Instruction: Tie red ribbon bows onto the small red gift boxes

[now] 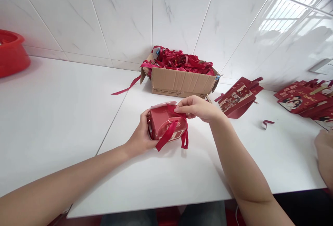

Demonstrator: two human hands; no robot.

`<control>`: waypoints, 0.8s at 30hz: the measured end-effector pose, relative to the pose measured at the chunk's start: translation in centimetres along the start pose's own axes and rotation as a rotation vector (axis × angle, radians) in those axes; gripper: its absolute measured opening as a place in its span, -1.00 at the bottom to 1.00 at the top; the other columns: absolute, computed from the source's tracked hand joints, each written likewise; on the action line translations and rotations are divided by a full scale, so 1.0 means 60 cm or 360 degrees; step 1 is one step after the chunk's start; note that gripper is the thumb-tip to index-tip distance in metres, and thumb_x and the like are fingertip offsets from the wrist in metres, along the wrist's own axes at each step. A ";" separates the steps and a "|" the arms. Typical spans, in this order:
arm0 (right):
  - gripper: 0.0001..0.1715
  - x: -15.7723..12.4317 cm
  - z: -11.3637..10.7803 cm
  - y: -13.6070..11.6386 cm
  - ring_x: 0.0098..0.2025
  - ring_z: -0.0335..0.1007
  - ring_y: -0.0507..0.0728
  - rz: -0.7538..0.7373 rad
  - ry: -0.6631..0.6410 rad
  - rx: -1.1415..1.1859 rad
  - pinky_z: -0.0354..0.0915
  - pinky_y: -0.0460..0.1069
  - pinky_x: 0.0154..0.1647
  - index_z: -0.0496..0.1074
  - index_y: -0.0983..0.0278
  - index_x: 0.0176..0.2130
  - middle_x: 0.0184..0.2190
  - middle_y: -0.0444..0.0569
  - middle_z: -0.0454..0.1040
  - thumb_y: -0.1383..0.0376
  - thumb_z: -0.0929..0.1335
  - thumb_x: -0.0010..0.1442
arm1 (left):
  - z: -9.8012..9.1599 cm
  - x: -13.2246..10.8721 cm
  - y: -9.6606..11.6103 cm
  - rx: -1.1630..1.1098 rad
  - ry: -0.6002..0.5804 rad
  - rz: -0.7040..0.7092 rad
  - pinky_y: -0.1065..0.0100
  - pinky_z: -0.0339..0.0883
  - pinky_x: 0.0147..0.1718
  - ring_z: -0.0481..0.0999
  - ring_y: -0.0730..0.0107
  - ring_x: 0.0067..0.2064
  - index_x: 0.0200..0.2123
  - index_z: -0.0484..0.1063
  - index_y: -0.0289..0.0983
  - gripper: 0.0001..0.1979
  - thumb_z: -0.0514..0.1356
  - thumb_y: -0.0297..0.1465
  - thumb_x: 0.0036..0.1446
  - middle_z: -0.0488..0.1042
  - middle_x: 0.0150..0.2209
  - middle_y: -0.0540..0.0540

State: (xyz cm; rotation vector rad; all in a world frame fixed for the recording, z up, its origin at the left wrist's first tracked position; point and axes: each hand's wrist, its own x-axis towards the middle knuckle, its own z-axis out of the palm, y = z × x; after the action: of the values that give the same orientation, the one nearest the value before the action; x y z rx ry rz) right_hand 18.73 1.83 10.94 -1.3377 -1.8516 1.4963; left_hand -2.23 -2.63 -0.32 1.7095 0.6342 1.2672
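Note:
A small red gift box [160, 120] with printed panels is tilted above the white table, in front of the cardboard box. My left hand [142, 132] is closed around its left side, thumb along the lower edge. At the box's top right, my right hand [195, 109] pinches a dark red ribbon [168, 136] between thumb and fingers. Loose ribbon tails hang down over the front of the gift box. The far side of the gift box is hidden from me.
Behind stands a cardboard box [179, 82] heaped with red ribbons [182, 61]. To the right are a red gift box [235, 99], a ribbon scrap [267, 123] and several printed red boxes [299, 97]. A red basin [13, 54] sits far left. Another person's arm [325, 156] shows at right.

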 end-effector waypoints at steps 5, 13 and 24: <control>-0.75 0.002 0.000 0.001 -0.56 0.11 -0.06 0.0019 0.0043 -0.0023 -0.02 -0.07 -0.55 0.40 0.30 -0.54 -0.62 -0.17 0.28 0.18 0.42 -0.02 | -0.001 0.002 0.006 0.0009 -0.0039 0.0009 -0.09 0.25 0.17 0.22 -0.07 0.26 0.20 0.00 0.06 -0.06 0.43 -0.47 -0.16 0.05 0.33 -0.11; -0.75 0.004 -0.001 0.006 -0.55 0.08 -0.06 -0.0009 0.0018 0.0014 -0.04 -0.08 -0.55 0.38 0.30 -0.54 -0.62 -0.17 0.26 0.19 0.42 0.00 | 0.005 0.008 0.016 -0.0039 -0.0056 0.0088 -0.11 0.17 0.19 0.19 -0.04 0.27 0.19 0.02 0.01 -0.10 0.42 -0.50 -0.15 0.05 0.33 -0.17; -0.68 0.007 0.005 0.005 -0.60 0.03 -0.09 -0.0097 0.0126 0.0082 -0.04 -0.10 -0.57 0.35 0.30 -0.54 -0.66 -0.21 0.24 0.14 0.43 0.02 | -0.003 0.000 0.011 0.0045 -0.0018 -0.0110 -0.02 0.27 0.11 0.22 -0.01 0.23 0.19 -0.05 0.01 -0.05 0.45 -0.38 -0.18 0.07 0.29 -0.19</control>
State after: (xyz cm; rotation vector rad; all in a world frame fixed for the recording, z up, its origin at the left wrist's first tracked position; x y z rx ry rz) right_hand 18.43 2.02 10.45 -1.2865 -1.7763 1.4299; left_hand -2.48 -2.85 0.28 1.7021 0.7019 1.2047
